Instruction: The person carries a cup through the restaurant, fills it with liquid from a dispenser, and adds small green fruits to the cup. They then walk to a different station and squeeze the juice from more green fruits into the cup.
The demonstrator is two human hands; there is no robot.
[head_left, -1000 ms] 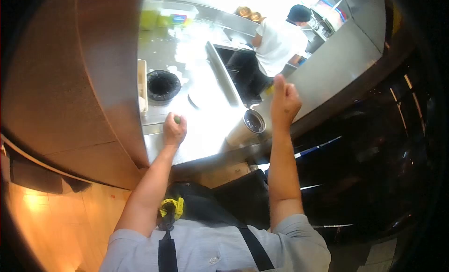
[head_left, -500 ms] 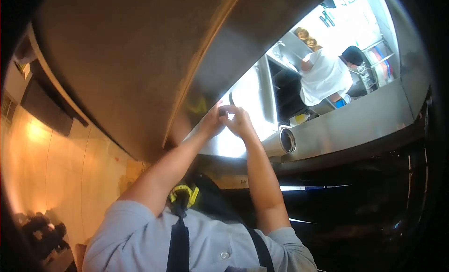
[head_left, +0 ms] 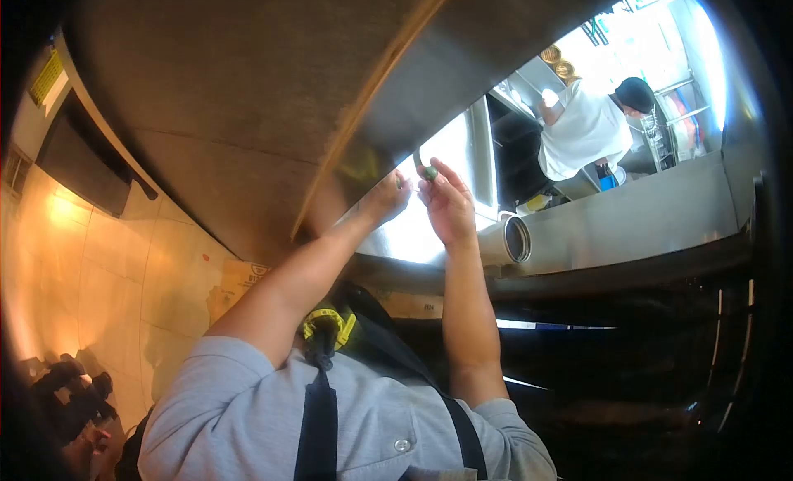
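Both my hands are raised close together over a bright, glaring work surface (head_left: pixel 417 233). My right hand (head_left: pixel 451 210) pinches a small green piece (head_left: pixel 429 173) between thumb and fingertips; its exact kind is too small to make out. A short gap to the left, my left hand (head_left: pixel 387 200) is curled closed, and a bit of green shows at its fingertips. Most of what it holds is hidden by the fingers and the glare.
A metal canister (head_left: pixel 516 240) lies to the right of my right hand. Beyond the counter a co-worker in a white shirt (head_left: pixel 586 130) bends forward, near round golden containers (head_left: pixel 558 63). A large brown panel (head_left: pixel 223 109) fills the upper left, and a cardboard box (head_left: pixel 246 274) is below it.
My hands were touching around a small dark thing and have now moved apart. The right hand has moved slightly up and right, and green shows at both hands.
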